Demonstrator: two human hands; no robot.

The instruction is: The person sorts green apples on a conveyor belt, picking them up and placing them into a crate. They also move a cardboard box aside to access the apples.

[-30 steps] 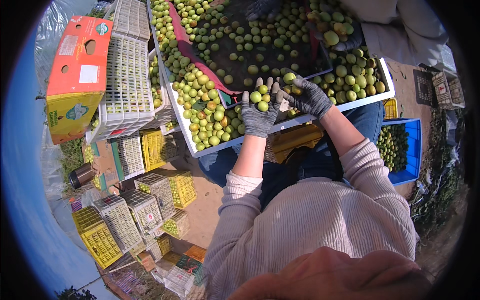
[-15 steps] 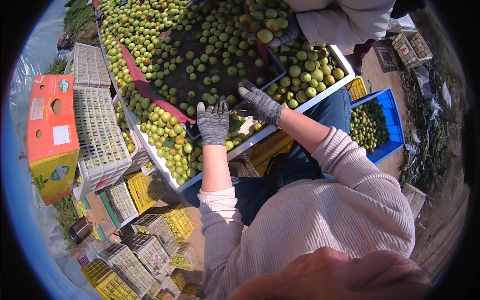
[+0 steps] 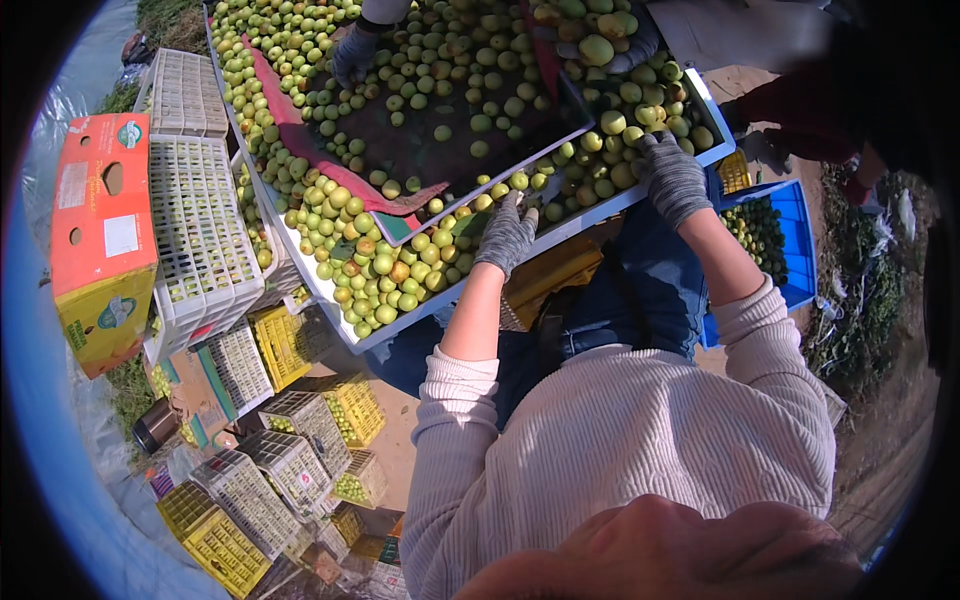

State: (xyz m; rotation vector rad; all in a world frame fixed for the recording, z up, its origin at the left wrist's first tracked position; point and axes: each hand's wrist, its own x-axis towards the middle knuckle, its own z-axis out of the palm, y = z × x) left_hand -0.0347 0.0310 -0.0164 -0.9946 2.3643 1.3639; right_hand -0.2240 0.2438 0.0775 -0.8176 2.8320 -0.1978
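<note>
Two gloved hands of yours rest on the sorting tray (image 3: 560,228) of green and yellow fruit (image 3: 385,265) on the worktop: your left hand (image 3: 507,235) lies flat with fingers spread at the near rim, touching fruit but pinching none. Your right hand (image 3: 672,178) sits palm-down with fingers loosely curled over fruit at the tray's right end, just beside a blue crate (image 3: 790,250). Another person's gloved hand (image 3: 355,52) works the far side, and white crates (image 3: 200,230) stand to the left.

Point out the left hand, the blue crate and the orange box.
left hand (image 3: 507,235), head view, back of the grey glove
blue crate (image 3: 797,235), head view, right wall
orange box (image 3: 100,215), head view, top face
</note>
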